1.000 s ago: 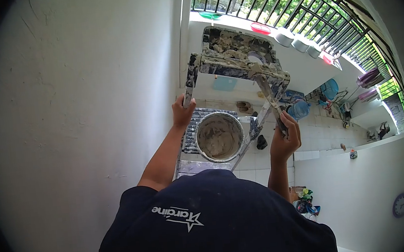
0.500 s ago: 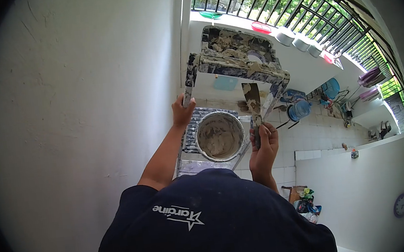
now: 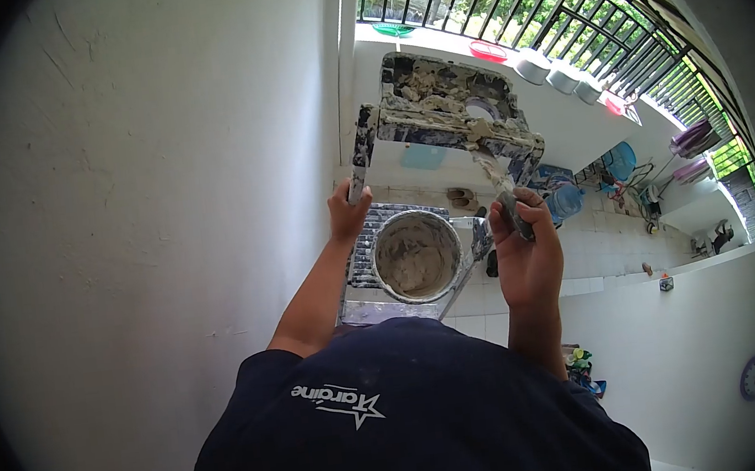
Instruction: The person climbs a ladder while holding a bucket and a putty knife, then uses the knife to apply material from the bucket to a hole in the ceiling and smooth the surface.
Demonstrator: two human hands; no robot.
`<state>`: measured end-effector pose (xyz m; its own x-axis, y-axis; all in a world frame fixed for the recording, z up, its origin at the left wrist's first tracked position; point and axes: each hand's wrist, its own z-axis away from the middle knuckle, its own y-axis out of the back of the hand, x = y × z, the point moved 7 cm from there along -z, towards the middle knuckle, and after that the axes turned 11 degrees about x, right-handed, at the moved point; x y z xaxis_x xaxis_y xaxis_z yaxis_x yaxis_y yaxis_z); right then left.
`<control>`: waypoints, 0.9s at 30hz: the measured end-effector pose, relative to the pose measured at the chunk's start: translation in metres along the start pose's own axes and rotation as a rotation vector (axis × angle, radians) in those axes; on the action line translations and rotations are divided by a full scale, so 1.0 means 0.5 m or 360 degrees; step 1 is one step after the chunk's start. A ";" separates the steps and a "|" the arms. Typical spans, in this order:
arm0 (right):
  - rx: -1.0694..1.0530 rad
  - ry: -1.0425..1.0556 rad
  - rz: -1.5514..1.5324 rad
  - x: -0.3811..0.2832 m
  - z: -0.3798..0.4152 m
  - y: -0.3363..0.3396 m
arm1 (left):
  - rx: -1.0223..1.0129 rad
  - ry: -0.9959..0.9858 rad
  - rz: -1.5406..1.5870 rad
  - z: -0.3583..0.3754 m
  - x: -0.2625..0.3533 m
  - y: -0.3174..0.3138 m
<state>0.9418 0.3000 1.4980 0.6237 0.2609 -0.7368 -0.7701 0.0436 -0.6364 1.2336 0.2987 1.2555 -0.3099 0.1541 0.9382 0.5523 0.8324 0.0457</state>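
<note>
Up on the plaster-caked stepladder (image 3: 438, 114), the left hand (image 3: 347, 213) is wrapped around the ladder's left rail while the right hand (image 3: 525, 252) is closed on the handle of a putty knife (image 3: 501, 187), its blade tip touching the top platform, just beside the bucket (image 3: 415, 255) of filler resting on a step between both hands.

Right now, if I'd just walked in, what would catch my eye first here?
Probably the plaster-caked stepladder at the centre, with a bucket of grey paste resting on it. The left hand grips the ladder's rail, while the right hand holds a putty knife up against the ladder top. A big white wall fills the left.
</note>
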 end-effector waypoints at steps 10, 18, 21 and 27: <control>-0.0039 0.0210 0.0055 -0.038 0.018 -0.037 | -0.0019 0.0035 -0.0019 0.002 0.010 0.005; 0.0168 0.0711 0.0858 -0.077 -0.008 0.018 | 0.0007 0.0000 0.0019 0.001 0.016 0.004; 0.0057 0.1105 0.1891 -0.059 -0.050 0.051 | 0.0002 0.0006 -0.0004 0.003 0.016 0.005; -0.0179 0.1624 0.2415 0.036 -0.025 0.012 | -0.0016 0.0060 -0.0003 0.003 0.001 0.002</control>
<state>0.9498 0.2928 1.4781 -0.6604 -0.6137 -0.4327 -0.6976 0.2881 0.6560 1.2327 0.3004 1.2556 -0.2817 0.1320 0.9504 0.5595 0.8272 0.0510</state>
